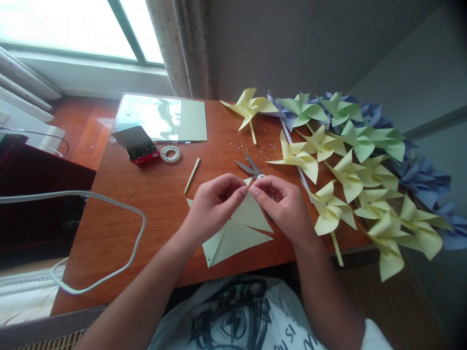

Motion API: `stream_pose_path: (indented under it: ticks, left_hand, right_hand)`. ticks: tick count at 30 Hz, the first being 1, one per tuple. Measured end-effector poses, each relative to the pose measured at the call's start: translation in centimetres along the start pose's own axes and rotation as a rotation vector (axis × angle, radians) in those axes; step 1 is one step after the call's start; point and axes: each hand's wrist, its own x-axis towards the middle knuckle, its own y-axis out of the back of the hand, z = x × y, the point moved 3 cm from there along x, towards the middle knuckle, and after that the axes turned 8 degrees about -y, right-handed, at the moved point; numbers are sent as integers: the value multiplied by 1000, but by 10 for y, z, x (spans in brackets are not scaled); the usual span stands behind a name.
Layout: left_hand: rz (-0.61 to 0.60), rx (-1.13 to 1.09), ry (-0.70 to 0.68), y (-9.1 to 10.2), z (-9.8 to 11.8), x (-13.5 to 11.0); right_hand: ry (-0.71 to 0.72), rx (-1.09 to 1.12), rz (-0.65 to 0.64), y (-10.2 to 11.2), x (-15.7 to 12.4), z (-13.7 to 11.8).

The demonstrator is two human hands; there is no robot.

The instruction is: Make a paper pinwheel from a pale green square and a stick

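A pale yellow paper square (pixel 237 228), cut in from its corners into triangular flaps, lies on the wooden table (pixel 146 214) before me. My left hand (pixel 213 204) and my right hand (pixel 282 204) meet above it, fingers pinched together on the raised tip of one flap. Grey scissors (pixel 250 168) lie just behind my fingers. A rolled pale paper stick (pixel 192 175) rests to the left of my left hand.
Several finished yellow, green and blue paper pinwheels (pixel 350 160) cover the table's right side. A tape roll (pixel 170 153), a small dark box (pixel 137 144) and paper sheets (pixel 160 118) lie at the back left. A white cable (pixel 109 204) loops over the left edge.
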Motion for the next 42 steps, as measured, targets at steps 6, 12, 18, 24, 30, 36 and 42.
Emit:
stream_pose_path:
  ticks: [6,12,18,24,30,36,42]
  left_hand:
    - [-2,-1,7,0,-2,0]
    - [-6,6,4,-1,-3,0]
    - [11,-3,8,-1,-2,0]
    - [8,-21,16,-1,-1,0]
    - [0,-26,9,-1,-2,0]
    - [-27,43,-47,0,-2,-1]
    - [-37,175,-135,1,0,-2]
  right_hand:
    - [-8,-17,-3,0,0,-1]
    - [3,-49,12,1,1,-2]
    - [41,-97,27,0,1,-5]
    - [64,-125,26,0,-1,-6]
    - [86,-158,38,0,-1,-8]
    - [103,-192,44,0,-1,-9]
    - [118,-207,50,1,-2,-12]
